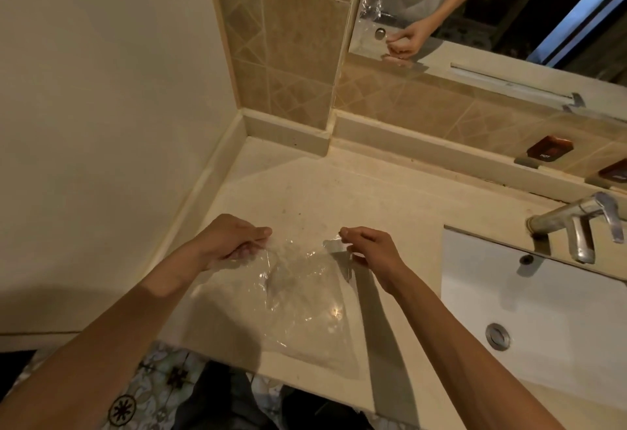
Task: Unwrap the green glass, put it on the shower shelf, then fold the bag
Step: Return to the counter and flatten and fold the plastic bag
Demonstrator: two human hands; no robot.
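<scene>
A clear plastic bag [305,297] lies spread over the cream counter [305,192], its near end reaching the counter's front edge. My left hand [230,239] pinches the bag's far left corner between thumb and fingers. My right hand [366,249] pinches the far right corner the same way. Both corners are lifted slightly off the counter. The green glass and the shower shelf are not in view.
A white sink [529,314] with a metal tap [576,226] sits to the right. A mirror [475,15] above the tiled backsplash reflects a hand and the bag. A wall closes the left side. Patterned floor tiles [152,385] show below the counter edge.
</scene>
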